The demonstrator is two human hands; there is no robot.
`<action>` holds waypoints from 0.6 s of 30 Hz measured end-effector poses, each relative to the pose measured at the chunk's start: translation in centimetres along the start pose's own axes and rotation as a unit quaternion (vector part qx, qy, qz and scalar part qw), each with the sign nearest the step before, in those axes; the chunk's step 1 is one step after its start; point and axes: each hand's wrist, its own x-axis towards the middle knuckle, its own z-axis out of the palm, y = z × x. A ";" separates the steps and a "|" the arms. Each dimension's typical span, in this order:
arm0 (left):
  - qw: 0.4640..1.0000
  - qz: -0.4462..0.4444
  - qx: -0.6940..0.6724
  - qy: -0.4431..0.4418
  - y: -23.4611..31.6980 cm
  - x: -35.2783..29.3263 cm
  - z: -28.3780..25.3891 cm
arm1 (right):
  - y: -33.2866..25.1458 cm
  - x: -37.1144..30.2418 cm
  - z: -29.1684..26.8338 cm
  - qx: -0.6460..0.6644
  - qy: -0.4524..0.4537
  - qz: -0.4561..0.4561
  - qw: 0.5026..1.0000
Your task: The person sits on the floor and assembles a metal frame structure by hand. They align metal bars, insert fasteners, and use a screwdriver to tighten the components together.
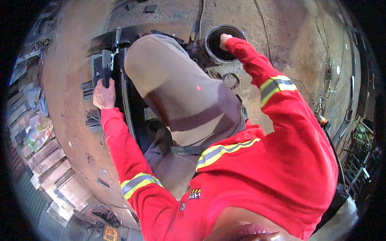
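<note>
My left hand (104, 94) is closed around the near end of a dark, flat metal bar (106, 60). The bar lies along a long black metal piece beside my knee, and a shiny steel rod (118, 40) sticks up at its far end. Over at the right, my right hand (225, 41) reaches into a round black bucket (209, 43). Its fingers look curled together, and whatever they hold is hidden against the dark inside.
Thin dark metal strips (93, 120) lie on the brown floor beside my left forearm. Flat metal plates (60, 176) are stacked at far left. A small cable loop (231, 80) lies near the bucket, and cables (263, 32) run across the floor on the right.
</note>
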 end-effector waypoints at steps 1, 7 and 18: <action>1.000 0.001 -0.017 0.013 -0.1 -0.1 0.0 | -0.2 1.6 0.8 0.001 -0.008 0.017 1.000; 0.998 0.035 -0.033 0.047 -0.6 0.2 0.1 | -0.6 3.6 4.3 -0.063 -0.059 0.084 0.993; 0.993 0.029 -0.096 0.060 -0.3 0.3 1.4 | -0.2 5.5 6.1 -0.108 -0.088 0.123 0.983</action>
